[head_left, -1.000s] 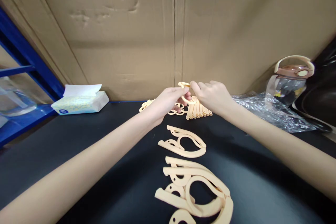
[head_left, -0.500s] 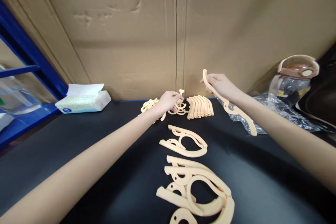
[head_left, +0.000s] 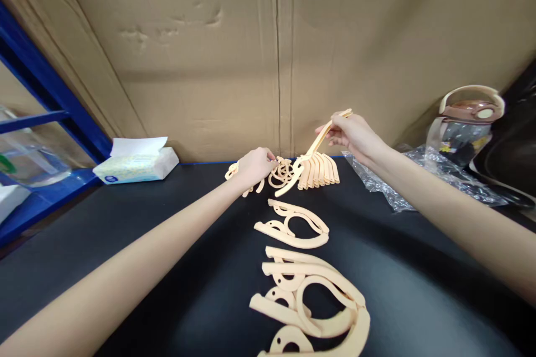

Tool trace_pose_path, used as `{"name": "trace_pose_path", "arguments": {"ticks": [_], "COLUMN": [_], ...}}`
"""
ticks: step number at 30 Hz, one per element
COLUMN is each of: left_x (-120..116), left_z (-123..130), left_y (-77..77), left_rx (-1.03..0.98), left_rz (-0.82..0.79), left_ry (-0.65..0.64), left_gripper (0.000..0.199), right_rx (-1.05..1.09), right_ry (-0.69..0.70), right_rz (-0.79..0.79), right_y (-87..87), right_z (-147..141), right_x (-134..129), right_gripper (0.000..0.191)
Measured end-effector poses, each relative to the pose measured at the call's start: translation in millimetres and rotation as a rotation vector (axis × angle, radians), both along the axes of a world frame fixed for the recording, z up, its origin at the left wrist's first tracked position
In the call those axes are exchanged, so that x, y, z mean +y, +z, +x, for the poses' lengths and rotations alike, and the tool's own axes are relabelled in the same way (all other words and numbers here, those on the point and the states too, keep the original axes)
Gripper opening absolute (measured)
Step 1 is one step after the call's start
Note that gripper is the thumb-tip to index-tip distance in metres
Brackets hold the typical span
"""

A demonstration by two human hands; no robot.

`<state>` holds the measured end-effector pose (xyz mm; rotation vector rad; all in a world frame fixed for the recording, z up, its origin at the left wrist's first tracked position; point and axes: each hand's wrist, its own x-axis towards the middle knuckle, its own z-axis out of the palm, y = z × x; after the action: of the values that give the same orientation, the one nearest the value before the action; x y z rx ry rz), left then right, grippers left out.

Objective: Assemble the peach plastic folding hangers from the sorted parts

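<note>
My right hand (head_left: pixel 353 133) grips the upper end of a long beige folding-hanger arm (head_left: pixel 321 136), tilted down to the left, with a jointed lower part hanging over the parts below. Low over the table, my left hand (head_left: pixel 256 167) has its fingers pinched together beside a heap of beige rings and hooks (head_left: pixel 285 172); what they hold is hidden. A row of curved hanger arms (head_left: pixel 319 172) lies just right of that heap. Partly behind my left hand is another pile of small beige parts (head_left: pixel 231 170). Nearer me lie a folded hanger (head_left: pixel 307 242) and several overlapping hangers (head_left: pixel 330 328).
A tissue pack (head_left: pixel 136 164) sits at the back left by a blue metal frame (head_left: pixel 86 131). Crumpled clear plastic (head_left: pixel 389 187) and a handled bottle (head_left: pixel 464 131) are at the right. Cardboard (head_left: pixel 201 67) stands behind the black table (head_left: pixel 188 290).
The hanger arm in my right hand has swung from leaning down right to leaning down left, over the parts. My left hand has drawn slightly left; the hook seen at its fingertips no longer shows.
</note>
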<state>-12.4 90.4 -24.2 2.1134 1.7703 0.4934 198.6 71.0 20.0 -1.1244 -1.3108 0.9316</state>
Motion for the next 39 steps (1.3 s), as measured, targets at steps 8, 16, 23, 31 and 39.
{"name": "trace_pose_path", "arguments": {"ticks": [8, 16, 23, 31, 39], "left_x": [6.3, 3.2, -9.9, -27.1, -41.3], "left_z": [6.6, 6.2, -10.1, -5.0, 1.9], "left_y": [-3.4, 6.8, 36.8, 30.6, 32.1], "left_rx": [0.061, -0.193, -0.75, -0.903, -0.791], "left_rz": [0.02, -0.039, -0.409, -0.253, -0.322], "left_ry": [0.012, -0.056, -0.364, -0.188, -0.194], "left_gripper": [0.032, 0.042, 0.04, 0.018, 0.028], "right_rx": [0.084, 0.11, 0.09, -0.797, -1.555], "right_ry": [0.052, 0.031, 0.03, -0.116, -0.156], "right_rz": [0.096, 0.078, 0.273, 0.501, 0.833], "right_y": [0.0, -0.7, -7.8, -22.0, -35.5], "right_z": [1.5, 6.7, 6.1, -3.8, -24.6], "right_x": [-1.9, 1.2, 5.2, -2.4, -22.0], "right_gripper": [0.02, 0.021, 0.025, 0.02, 0.034]}}
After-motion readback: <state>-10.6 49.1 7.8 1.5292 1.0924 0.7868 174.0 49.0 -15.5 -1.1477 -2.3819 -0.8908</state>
